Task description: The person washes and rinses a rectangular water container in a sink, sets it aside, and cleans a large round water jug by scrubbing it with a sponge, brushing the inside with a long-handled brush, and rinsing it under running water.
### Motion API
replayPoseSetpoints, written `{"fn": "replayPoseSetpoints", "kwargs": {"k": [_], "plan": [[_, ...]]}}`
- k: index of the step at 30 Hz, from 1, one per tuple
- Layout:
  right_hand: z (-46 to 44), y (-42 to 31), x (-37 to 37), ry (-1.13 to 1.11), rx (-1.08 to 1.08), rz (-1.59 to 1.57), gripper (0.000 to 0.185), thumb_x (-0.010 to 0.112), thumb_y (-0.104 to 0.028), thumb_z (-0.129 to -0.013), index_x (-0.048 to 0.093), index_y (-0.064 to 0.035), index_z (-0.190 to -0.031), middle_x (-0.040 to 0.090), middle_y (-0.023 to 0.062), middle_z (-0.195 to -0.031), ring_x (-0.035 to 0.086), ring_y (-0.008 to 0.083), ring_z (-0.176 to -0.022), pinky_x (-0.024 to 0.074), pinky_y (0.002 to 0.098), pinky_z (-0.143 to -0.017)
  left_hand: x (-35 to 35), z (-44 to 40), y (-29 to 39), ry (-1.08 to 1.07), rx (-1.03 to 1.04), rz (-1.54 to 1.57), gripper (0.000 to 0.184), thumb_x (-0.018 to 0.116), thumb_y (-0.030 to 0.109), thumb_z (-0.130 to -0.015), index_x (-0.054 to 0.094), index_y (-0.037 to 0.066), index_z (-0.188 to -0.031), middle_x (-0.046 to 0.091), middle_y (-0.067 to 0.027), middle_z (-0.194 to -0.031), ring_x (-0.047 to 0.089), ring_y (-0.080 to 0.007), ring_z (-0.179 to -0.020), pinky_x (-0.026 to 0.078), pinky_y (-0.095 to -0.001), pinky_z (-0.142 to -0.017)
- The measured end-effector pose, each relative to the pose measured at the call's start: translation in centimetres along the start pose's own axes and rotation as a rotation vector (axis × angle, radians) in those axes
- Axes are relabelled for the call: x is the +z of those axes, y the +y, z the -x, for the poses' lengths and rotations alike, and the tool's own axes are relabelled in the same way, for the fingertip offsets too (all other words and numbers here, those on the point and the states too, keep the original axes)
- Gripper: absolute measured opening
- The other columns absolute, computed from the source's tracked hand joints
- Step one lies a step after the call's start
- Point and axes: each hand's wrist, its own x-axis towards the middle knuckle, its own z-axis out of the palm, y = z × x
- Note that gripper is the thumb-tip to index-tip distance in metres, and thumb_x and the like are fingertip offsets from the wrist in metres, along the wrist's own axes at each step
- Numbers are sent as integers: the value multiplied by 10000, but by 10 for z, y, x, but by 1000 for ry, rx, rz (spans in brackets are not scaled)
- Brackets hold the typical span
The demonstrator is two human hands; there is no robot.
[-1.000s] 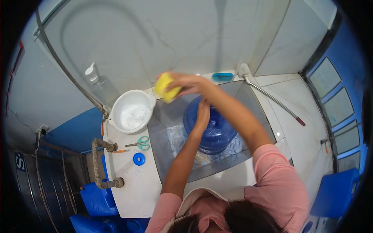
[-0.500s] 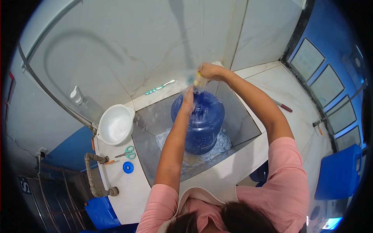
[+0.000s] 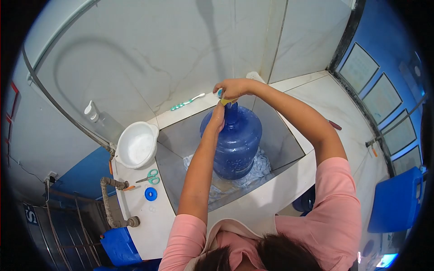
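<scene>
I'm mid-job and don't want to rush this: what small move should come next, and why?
Probably wipe the yellow sponge around the neck of the blue jug: the right hand has the sponge at the jug's top, and the left hand is at the neck, seemingly placed to steady it.

the right hand (image 3: 235, 89) is holding a yellow sponge (image 3: 225, 102) atop a blue jug (image 3: 237, 141), the left hand (image 3: 218, 117) touching its neck (image 3: 232, 115).

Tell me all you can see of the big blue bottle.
The bottle is translucent blue, apparently plastic, with rounded shoulders and a narrow neck; its surface looks wet. It stands neck up in the grey sink, on crumpled material. The left hand is at its neck, the right hand by its mouth with something yellow.
</scene>
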Motion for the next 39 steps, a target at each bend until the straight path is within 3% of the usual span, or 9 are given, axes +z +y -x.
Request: {"fn": "replayPoseSetpoints", "kwargs": {"k": [16,21,23,24,28,29,33,36,39], "plan": [[-20,3,29,113,-153,660,117,589,-61,-689,641,26,-747,625,238,-772,610,395,-773,472,451,-681,-4,-8,-14,-53,-8,87,442,439,361,-943,437,42,-1248,531,-89,-1170,516,-179,-1056,412,-341,-928],[-88,-79,69,97,-512,270,190,541,-162,-796,605,8,-847,576,182,-942,558,347,-896,443,428,-770,-9,-11,-16,-61,197,-37,461,486,437,-911,494,75,-1197,546,-70,-1144,521,-161,-1009,423,-311,-876],[-117,-110,118,297,-890,-75,321,558,-220,-823,609,12,-1039,547,204,-1157,537,317,-1036,427,398,-869,5,18,22,-56,-62,-508,549,425,475,-919,484,27,-1230,534,-95,-1205,490,-159,-1075,359,-262,-924],[-111,-115,123,302,-893,-79,321,558,-220,-823,609,12,-1039,547,204,-1157,537,317,-1036,427,398,-869,-12,-15,-6,-27,-109,-206,545,416,461,-926,479,1,-1210,529,-101,-1184,488,-148,-1055,360,-259,-915],[-78,-104,80,-72,-319,-185,326,534,-208,-829,613,39,-1028,640,147,-941,635,221,-885,502,350,-766,-15,5,-5,-69,293,-571,538,434,439,-927,461,-6,-1228,504,-83,-1177,445,-152,-1114,313,-279,-976],[-63,-73,64,11,-254,-362,257,548,-167,-771,625,70,-835,633,144,-723,654,206,-633,541,328,-602,-42,-48,-58,-181,114,32,555,448,449,-920,438,16,-1266,476,-69,-1220,404,-161,-1166,281,-298,-1006],[-12,32,8,302,166,-570,179,534,-70,-812,627,83,-829,637,140,-731,637,168,-621,545,263,-588,-8,-21,-18,45,162,17,360,425,361,-924,524,70,-1111,582,-64,-956,568,-151,-890,445,-285,-824],[-26,83,10,145,-123,-1,195,528,-72,-814,629,94,-800,643,133,-710,631,177,-593,548,263,-594,-1,-31,-17,3,24,-35,328,399,317,-935,555,54,-1054,610,-49,-851,583,-131,-728,490,-281,-657],[-12,100,-5,289,168,-265,212,553,-118,-780,638,75,-797,644,140,-698,621,194,-564,535,296,-575,4,-31,-19,64,61,-118,305,394,290,-940,575,54,-1008,614,-53,-825,580,-131,-704,482,-277,-642]]}}
